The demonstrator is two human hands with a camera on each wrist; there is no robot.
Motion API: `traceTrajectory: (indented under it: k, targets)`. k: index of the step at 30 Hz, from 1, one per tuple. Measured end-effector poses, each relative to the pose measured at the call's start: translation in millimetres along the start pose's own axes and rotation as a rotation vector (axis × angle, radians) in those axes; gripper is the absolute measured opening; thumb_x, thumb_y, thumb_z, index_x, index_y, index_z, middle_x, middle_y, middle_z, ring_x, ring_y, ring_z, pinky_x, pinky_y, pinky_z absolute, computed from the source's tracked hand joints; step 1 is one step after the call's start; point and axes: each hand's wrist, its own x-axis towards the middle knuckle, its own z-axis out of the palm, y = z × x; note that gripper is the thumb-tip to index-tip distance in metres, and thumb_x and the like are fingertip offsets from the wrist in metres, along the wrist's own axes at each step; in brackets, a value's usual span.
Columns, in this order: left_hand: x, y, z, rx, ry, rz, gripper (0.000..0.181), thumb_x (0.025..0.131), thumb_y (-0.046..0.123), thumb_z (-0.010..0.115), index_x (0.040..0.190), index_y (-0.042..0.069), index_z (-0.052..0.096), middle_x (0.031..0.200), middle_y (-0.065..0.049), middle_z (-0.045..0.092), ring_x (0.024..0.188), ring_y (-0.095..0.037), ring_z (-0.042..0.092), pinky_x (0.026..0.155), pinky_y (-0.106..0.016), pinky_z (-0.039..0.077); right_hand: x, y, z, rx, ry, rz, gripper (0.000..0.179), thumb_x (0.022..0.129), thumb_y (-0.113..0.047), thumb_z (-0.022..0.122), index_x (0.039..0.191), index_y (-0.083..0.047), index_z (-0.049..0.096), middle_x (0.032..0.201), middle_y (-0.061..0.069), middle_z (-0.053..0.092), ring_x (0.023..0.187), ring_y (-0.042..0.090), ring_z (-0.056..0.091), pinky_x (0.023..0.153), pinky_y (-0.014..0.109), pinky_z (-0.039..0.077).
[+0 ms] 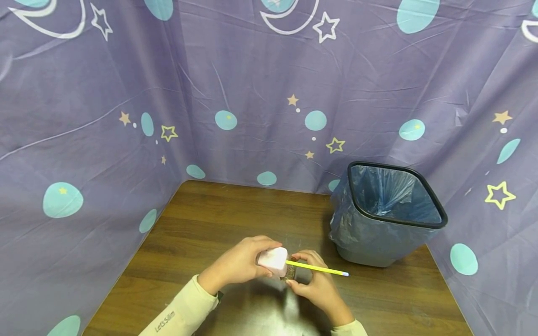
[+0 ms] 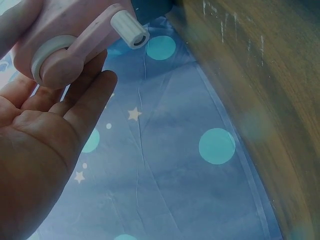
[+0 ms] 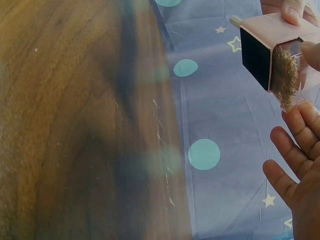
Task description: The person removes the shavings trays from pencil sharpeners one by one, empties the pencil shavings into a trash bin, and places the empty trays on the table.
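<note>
A pink hand-crank pencil sharpener is held up over the table between both hands. My left hand grips its body; in the left wrist view its pink crank arm with a white knob shows beside the palm. On the sharpener's other side, my right hand pinches the clear shavings drawer between thumb and fingers. Curly brown shavings fill part of the drawer, which stands partly out of the body. A yellow pencil juts from the sharpener rightward, passing over the right hand.
A grey bin with a black rim and a bluish plastic liner stands at the back right of the wooden table. Purple curtains with stars and moons enclose the back and sides.
</note>
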Motion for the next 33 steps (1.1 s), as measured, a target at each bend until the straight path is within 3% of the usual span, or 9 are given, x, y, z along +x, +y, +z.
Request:
traceTrajectory:
  k: [10, 17, 24, 33]
  targets:
    - [-0.3, -3.5, -8.3, 0.057, 0.026, -0.020, 0.067, 0.075, 0.019, 0.091, 0.136, 0.010, 0.064, 0.128, 0.003, 0.067, 0.113, -0.011, 0.063, 0.095, -0.033, 0.055, -0.6, 5.0, -8.3, 0.035, 0.012, 0.038, 0.064, 0.070, -0.016, 0.094, 0.126, -0.019, 0.063, 0.123, -0.005, 0.064, 0.117, 0.017, 0.059, 0.103, 0.024, 0.046]
    - [-0.8, -3.0, -8.7, 0.065, 0.020, -0.036, 0.067, 0.076, 0.019, 0.090, 0.137, 0.013, 0.063, 0.129, 0.003, 0.067, 0.113, -0.011, 0.063, 0.095, -0.033, 0.055, -0.4, 3.7, -8.8, 0.063, 0.001, 0.062, 0.063, 0.069, -0.015, 0.094, 0.124, -0.009, 0.064, 0.123, -0.004, 0.064, 0.118, 0.016, 0.058, 0.103, 0.022, 0.045]
    - [-1.1, -1.9, -9.4, 0.066, 0.022, -0.048, 0.067, 0.076, 0.019, 0.090, 0.137, 0.012, 0.063, 0.127, 0.004, 0.067, 0.111, -0.010, 0.063, 0.094, -0.033, 0.055, -1.6, 3.4, -8.5, 0.050, 0.020, 0.047, 0.064, 0.068, -0.014, 0.095, 0.124, -0.017, 0.064, 0.123, -0.005, 0.063, 0.118, 0.017, 0.059, 0.104, 0.022, 0.045]
    - [-1.7, -5.6, -8.0, 0.069, 0.037, -0.039, 0.069, 0.075, 0.019, 0.091, 0.137, 0.014, 0.063, 0.128, 0.003, 0.067, 0.111, -0.010, 0.063, 0.095, -0.034, 0.055, -1.7, 1.5, -8.9, 0.039, 0.036, 0.037, 0.064, 0.065, -0.012, 0.096, 0.122, -0.014, 0.067, 0.123, -0.007, 0.063, 0.116, 0.016, 0.059, 0.103, 0.023, 0.046]
